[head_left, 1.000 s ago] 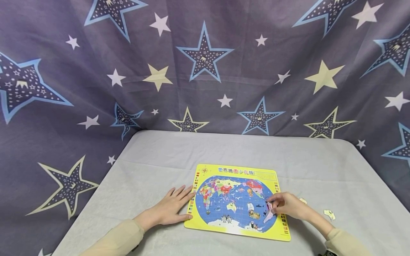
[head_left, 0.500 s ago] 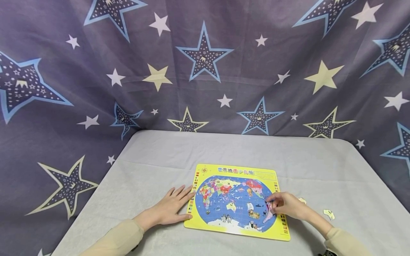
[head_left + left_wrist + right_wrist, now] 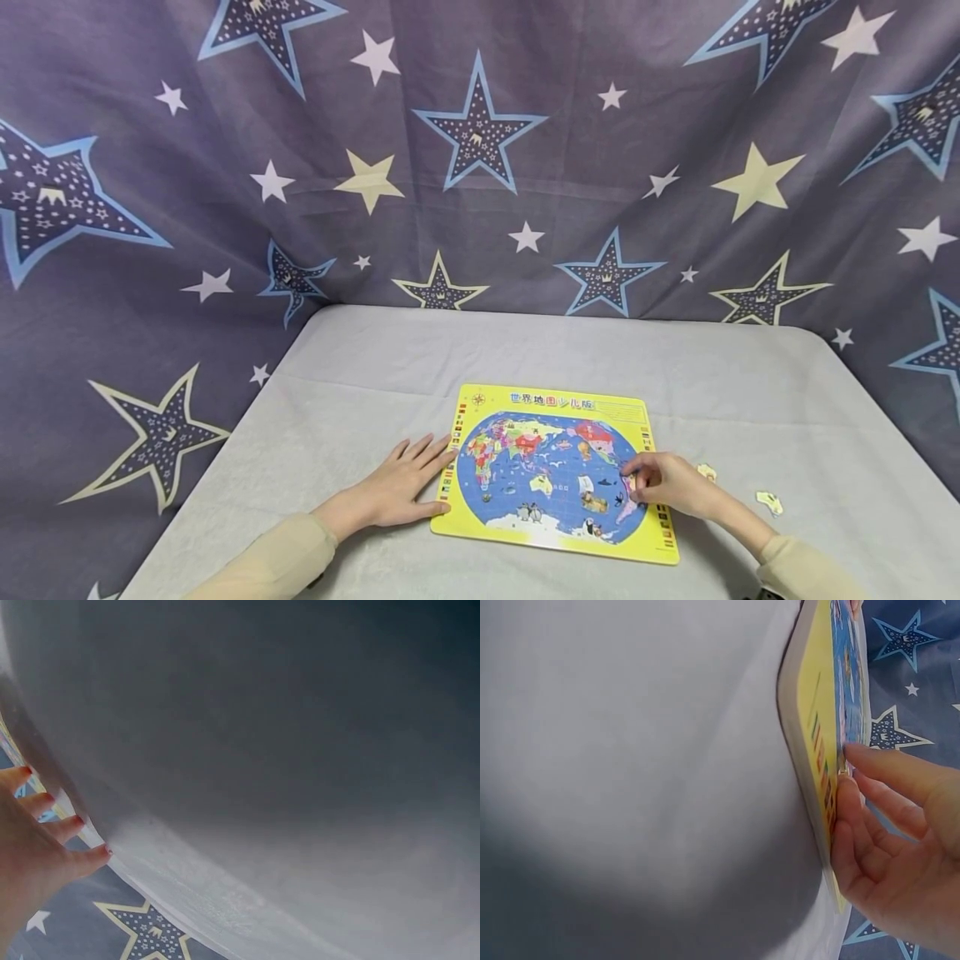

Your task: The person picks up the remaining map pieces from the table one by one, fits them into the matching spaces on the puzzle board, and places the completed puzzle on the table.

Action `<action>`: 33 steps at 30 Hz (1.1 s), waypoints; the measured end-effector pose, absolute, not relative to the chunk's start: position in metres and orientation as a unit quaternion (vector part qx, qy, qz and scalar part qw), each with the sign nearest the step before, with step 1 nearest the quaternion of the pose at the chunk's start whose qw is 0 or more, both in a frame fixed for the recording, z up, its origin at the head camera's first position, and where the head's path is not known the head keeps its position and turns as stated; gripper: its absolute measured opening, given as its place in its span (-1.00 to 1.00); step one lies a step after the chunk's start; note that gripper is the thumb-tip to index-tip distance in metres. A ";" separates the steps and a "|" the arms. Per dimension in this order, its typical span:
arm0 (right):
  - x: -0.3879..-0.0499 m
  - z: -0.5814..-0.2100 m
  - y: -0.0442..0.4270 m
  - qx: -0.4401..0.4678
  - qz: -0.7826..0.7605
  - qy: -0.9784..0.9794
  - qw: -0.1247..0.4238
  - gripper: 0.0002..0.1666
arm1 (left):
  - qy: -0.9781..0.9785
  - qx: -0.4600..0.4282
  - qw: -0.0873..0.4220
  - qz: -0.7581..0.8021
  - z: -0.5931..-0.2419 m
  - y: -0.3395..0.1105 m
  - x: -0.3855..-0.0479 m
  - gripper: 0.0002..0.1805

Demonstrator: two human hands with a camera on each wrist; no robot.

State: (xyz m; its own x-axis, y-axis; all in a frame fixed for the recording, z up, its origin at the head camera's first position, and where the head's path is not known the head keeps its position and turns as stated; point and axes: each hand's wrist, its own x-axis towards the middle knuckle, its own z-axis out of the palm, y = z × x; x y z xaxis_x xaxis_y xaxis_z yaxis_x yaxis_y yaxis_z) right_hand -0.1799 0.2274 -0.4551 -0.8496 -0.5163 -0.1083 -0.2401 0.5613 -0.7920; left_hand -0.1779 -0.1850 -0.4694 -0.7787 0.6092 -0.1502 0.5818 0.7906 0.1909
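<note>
A yellow-bordered world map puzzle board (image 3: 555, 546) lies flat on the table. My left hand (image 3: 397, 492) rests with spread fingers at the board's left edge; the left wrist view shows the same hand (image 3: 34, 855) at its border. At the board's right side, my right hand (image 3: 678, 483) has thumb and forefinger together on the upper part of a pink South America piece (image 3: 626, 510). The right wrist view has this hand (image 3: 900, 832) with curled fingers over the yellow border (image 3: 817, 690); the piece's upper part is hidden by the fingers.
Two pale loose pieces lie right of the board: one (image 3: 707, 472) just beyond the right hand, another (image 3: 769, 502) farther right. A grey cloth covers the table (image 3: 525, 346). Behind and to the left hangs a dark curtain (image 3: 315, 125) with stars.
The pink piece, earlier tilted and standing out from the board, has turned and settled flatter on the map. My right hand has shifted only slightly; my left hand has stayed still.
</note>
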 end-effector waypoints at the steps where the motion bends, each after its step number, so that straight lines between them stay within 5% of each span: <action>1: -0.180 -0.455 0.227 -0.218 -0.416 0.867 0.167 -0.70 | 0.941 0.317 0.102 0.067 -0.469 -0.185 -0.178 -0.14; 33: -0.172 -0.457 0.226 -0.241 -0.374 0.887 0.124 -0.60 | 0.940 0.318 0.102 0.071 -0.469 -0.185 -0.178 -0.15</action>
